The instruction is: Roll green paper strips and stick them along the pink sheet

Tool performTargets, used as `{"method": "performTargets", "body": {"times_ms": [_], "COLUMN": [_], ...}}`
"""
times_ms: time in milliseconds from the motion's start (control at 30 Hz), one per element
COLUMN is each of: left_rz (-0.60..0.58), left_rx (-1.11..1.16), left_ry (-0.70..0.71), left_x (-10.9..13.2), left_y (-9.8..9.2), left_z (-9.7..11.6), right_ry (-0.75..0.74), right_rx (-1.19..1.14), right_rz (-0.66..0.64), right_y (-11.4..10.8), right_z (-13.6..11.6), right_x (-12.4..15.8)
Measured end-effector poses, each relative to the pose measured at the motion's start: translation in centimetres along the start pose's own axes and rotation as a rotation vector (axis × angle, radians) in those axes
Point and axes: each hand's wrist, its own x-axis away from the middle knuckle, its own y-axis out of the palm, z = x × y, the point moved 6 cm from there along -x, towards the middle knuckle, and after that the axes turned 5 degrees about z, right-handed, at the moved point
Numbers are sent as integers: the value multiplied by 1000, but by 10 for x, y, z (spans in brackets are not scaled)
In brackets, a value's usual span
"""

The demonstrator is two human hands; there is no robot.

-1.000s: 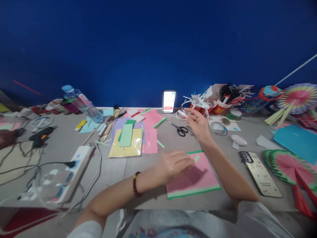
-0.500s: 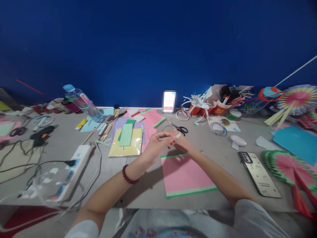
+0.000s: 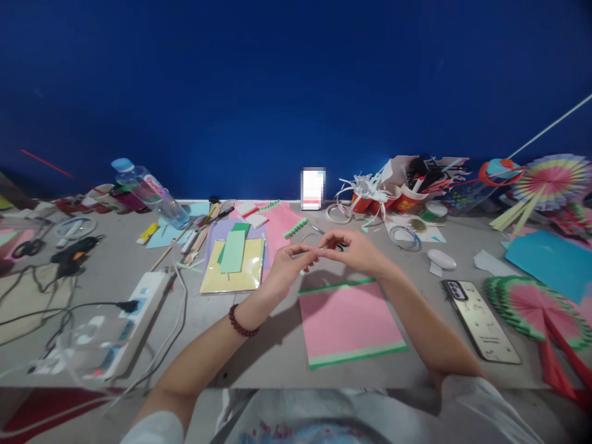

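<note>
My left hand (image 3: 291, 268), with a dark red bead bracelet at the wrist, is closed in a pinch. A bit of a pale green paper strip (image 3: 303, 270) shows under its fingers. My right hand (image 3: 354, 250) is pinched too, its fingertips meeting those of the left; what lies between them is too small to make out. Below both hands, a pink paper sheet (image 3: 349, 324) with green bands along its top and bottom edges lies flat on the table. Black-handled scissors (image 3: 317, 229) are behind my hands, partly covered by the right one.
On the left are a yellow paper pack (image 3: 234, 280), a power strip (image 3: 139, 320) with cables and a tilted bottle (image 3: 150, 191). To the right lie a phone (image 3: 483, 324), a watermelon-coloured paper fan (image 3: 536, 308) and blue paper (image 3: 550, 262). Cups (image 3: 409, 198) stand against the blue wall.
My right hand has turned and drawn back to the right, its fingers now curled to a pinch against the left fingertips. The pale green strip, plainer before, is mostly hidden.
</note>
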Motion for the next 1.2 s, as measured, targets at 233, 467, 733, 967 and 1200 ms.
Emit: {"method": "performTargets", "body": {"times_ms": [233, 467, 733, 967, 1200], "left_rz": [-41, 44, 6, -160, -225], "left_rx": [-23, -88, -265, -416, -564], "left_ry": [35, 125, 406, 559, 652], "left_x": [-4, -6, 2, 13, 19], "left_y": [0, -3, 8, 28, 37], "left_z": [-6, -4, -5, -30, -49], "right_ry": [10, 57, 267, 423, 573], "right_rx": [103, 1, -324, -381, -368], "right_rz": [51, 51, 2, 20, 109], "right_y": [-10, -14, -11, -1, -5], "right_z": [5, 12, 43, 87, 106], "right_x": [2, 4, 15, 46, 72]}}
